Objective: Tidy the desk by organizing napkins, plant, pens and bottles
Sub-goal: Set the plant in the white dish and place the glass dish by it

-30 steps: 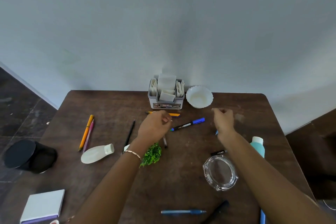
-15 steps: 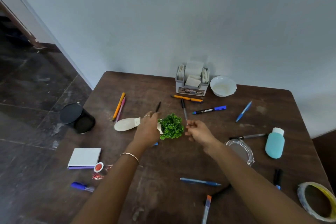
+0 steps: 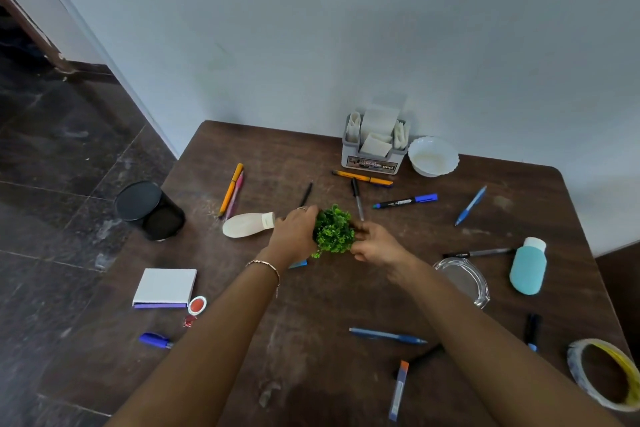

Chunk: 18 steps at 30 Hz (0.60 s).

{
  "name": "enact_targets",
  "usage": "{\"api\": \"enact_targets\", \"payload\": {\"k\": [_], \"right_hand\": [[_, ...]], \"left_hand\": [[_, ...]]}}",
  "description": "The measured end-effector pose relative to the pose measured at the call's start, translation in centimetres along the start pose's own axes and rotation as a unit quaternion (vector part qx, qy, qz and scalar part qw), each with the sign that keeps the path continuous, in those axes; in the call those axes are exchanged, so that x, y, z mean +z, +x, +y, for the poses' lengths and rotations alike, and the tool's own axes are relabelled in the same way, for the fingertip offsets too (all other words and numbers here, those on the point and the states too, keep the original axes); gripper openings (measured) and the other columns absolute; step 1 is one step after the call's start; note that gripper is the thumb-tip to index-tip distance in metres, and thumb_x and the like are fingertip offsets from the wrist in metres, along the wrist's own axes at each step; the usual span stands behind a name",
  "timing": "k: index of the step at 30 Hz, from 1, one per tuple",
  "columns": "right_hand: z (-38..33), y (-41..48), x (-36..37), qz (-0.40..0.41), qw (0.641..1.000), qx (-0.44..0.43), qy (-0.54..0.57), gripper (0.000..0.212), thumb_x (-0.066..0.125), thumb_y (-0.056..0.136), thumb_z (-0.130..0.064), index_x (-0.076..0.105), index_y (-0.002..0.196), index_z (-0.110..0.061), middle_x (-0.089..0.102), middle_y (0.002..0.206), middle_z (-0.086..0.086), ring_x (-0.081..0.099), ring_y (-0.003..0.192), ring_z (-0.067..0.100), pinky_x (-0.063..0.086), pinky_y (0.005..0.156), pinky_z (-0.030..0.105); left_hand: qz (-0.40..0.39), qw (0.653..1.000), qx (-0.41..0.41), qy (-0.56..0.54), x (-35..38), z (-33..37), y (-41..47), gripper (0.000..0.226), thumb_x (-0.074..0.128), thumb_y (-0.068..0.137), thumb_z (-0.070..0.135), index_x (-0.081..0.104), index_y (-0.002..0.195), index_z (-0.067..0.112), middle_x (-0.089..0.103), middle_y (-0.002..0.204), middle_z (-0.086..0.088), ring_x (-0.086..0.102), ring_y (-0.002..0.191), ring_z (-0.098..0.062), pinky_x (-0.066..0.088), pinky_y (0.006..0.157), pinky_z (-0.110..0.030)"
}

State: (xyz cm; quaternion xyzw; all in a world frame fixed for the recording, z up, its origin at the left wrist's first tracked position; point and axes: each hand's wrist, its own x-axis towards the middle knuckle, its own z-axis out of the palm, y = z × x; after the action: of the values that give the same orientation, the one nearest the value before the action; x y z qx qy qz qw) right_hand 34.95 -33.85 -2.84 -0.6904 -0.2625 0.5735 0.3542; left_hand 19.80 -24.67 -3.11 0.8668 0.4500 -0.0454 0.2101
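Left grip and right grip curl round the one plant from both sides; it is small, bushy, bright green, its pot hidden, at the middle of the table; two bottles lie there, a white bottle touching the left grip, a teal bottle well right; one napkin holder stands at the wall.

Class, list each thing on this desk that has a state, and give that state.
Green leafy plant: held between both hands.
Left hand: grips plant.
Right hand: grips plant.
White plastic bottle: lying down, capped.
Turquoise plastic bottle: lying down, capped.
Grey napkin holder: filled with napkins.
White scalloped bowl: upright, empty.
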Motion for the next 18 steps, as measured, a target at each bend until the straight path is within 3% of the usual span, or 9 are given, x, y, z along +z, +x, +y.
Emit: {"api": "enact_targets", "payload": {"k": [2, 4, 6, 8, 11, 13, 15, 18], "right_hand": [[-0.2, -0.3, -0.2, -0.004, 0.999, -0.012, 0.034, 0.049, 0.054, 0.083, 0.013, 0.054, 0.123, -0.015, 0.062, 0.106, -0.002, 0.061, 0.093, 0.013, 0.045, 0.068, 0.022], [-0.4, -0.5, -0.6, -0.001, 0.997, -0.027, 0.070, 0.040, 0.055, 0.084, 0.013, 0.058, 0.113, -0.015, 0.065, 0.106, 0.000, 0.063, 0.089, 0.012, 0.047, 0.072, 0.024], [-0.4, -0.8, -1.2, 0.006, 0.995, -0.050, 0.088, 0.040, 0.057, 0.084, 0.012, 0.058, 0.113, -0.015, 0.064, 0.113, 0.006, 0.063, 0.089, 0.012, 0.048, 0.071, 0.025], [-0.6, -1.3, -1.9, 0.013, 0.993, -0.069, 0.094, 0.043, 0.061, 0.083, 0.011, 0.056, 0.118, -0.014, 0.061, 0.116, 0.006, 0.060, 0.095, 0.012, 0.048, 0.072, 0.026], [-1.1, -2.2, -3.0, 0.009, 0.992, -0.091, 0.091, 0.055, 0.071, 0.078, 0.006, 0.054, 0.126, -0.016, 0.060, 0.118, 0.002, 0.057, 0.111, 0.015, 0.051, 0.074, 0.026], [-1.4, -2.8, -3.8, 0.005, 0.991, -0.107, 0.079, 0.059, 0.076, 0.075, 0.001, 0.054, 0.125, -0.020, 0.061, 0.121, 0.002, 0.058, 0.114, 0.016, 0.052, 0.078, 0.030], [-1.8, -3.3, -4.6, 0.003, 0.990, -0.120, 0.070, 0.061, 0.077, 0.074, 0.000, 0.054, 0.126, -0.020, 0.062, 0.123, 0.003, 0.060, 0.112, 0.015, 0.054, 0.079, 0.031], [-2.5, -4.2, -5.9, 0.002, 0.988, -0.142, 0.065, 0.056, 0.075, 0.076, 0.002, 0.052, 0.123, -0.020, 0.063, 0.119, 0.005, 0.062, 0.103, 0.012, 0.055, 0.069, 0.022]], "left_hand": [[0.027, 0.997, -0.012, -0.075, 0.0, -0.7, 0.2, 0.046, 0.068, 0.078, 0.019, 0.049, 0.119, 0.011, 0.056, 0.121, -0.012, 0.050, 0.118, -0.032, 0.045, 0.093, -0.049], [0.053, 0.969, -0.042, -0.236, 0.0, -1.0, 0.0, 0.045, 0.072, 0.077, 0.012, 0.053, 0.118, 0.010, 0.062, 0.117, -0.013, 0.057, 0.113, -0.030, 0.048, 0.092, -0.047], [0.058, 0.897, -0.081, -0.430, -0.4, -0.7, -0.7, 0.051, 0.074, 0.077, 0.003, 0.053, 0.123, 0.009, 0.065, 0.115, -0.012, 0.061, 0.109, -0.025, 0.049, 0.095, -0.042], [0.052, 0.829, -0.112, -0.545, -0.8, 0.1, -1.3, 0.052, 0.072, 0.078, -0.003, 0.053, 0.126, 0.006, 0.067, 0.111, -0.012, 0.063, 0.101, -0.021, 0.051, 0.089, -0.035], [0.048, 0.779, -0.123, -0.612, -1.5, 1.5, -1.5, 0.040, 0.059, 0.080, -0.015, 0.058, 0.115, 0.005, 0.068, 0.074, 0.000, 0.060, 0.063, -0.005, 0.046, 0.058, -0.018], [0.032, 0.760, -0.118, -0.639, -2.0, 2.7, -1.4, 0.041, 0.049, 0.081, -0.020, 0.058, 0.104, 0.013, 0.060, 0.060, 0.009, 0.045, 0.056, -0.008, 0.034, 0.053, -0.020], [0.009, 0.746, -0.102, -0.658, -2.6, 4.2, -1.4, 0.049, 0.044, 0.080, -0.021, 0.057, 0.104, 0.020, 0.061, 0.075, 0.004, 0.044, 0.064, -0.011, 0.035, 0.060, -0.025], [-0.017, 0.748, -0.069, -0.660, -3.3, 6.5, -0.9, 0.054, 0.043, 0.080, -0.023, 0.056, 0.107, 0.022, 0.061, 0.090, -0.002, 0.054, 0.080, -0.013, 0.044, 0.071, -0.029]]}}
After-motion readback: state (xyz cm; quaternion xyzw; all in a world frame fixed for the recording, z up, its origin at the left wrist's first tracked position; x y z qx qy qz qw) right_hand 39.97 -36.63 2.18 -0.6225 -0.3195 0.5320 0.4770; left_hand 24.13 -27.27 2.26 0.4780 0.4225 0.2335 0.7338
